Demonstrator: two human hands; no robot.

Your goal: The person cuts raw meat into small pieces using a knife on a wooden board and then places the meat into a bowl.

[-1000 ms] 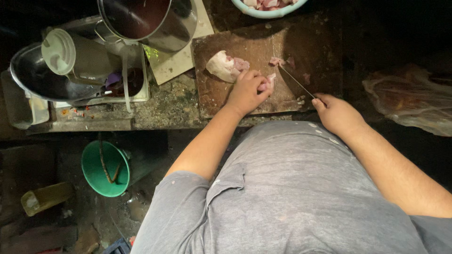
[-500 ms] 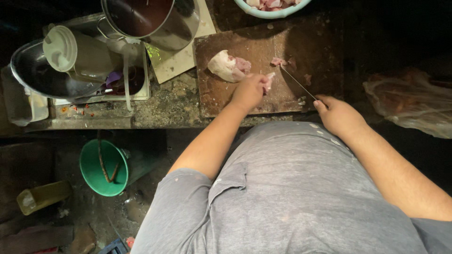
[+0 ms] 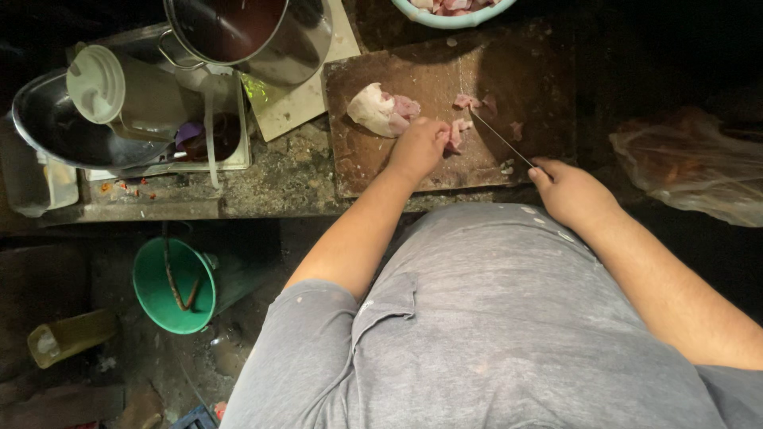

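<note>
A dark wooden cutting board (image 3: 413,79) lies on the counter. My left hand (image 3: 419,148) presses down on a small piece of raw pink meat (image 3: 457,133) on the board. My right hand (image 3: 571,191) grips a knife (image 3: 501,137) by the handle, its blade angled up and left toward that meat. A larger pale chunk of raw meat (image 3: 380,110) rests on the board just left of my left hand. A few small cut bits (image 3: 466,101) lie beyond the blade tip.
A light bowl of cut meat (image 3: 453,9) sits at the board's far edge. A steel pot (image 3: 254,36), a lidded container (image 3: 99,83) and a metal pan (image 3: 48,127) crowd the left. A plastic bag (image 3: 691,163) lies right. A green bucket (image 3: 171,284) stands on the floor.
The knife blade has shifted slightly on the board beside the held meat. My left hand has stayed on the small piece. The view moved a little.
</note>
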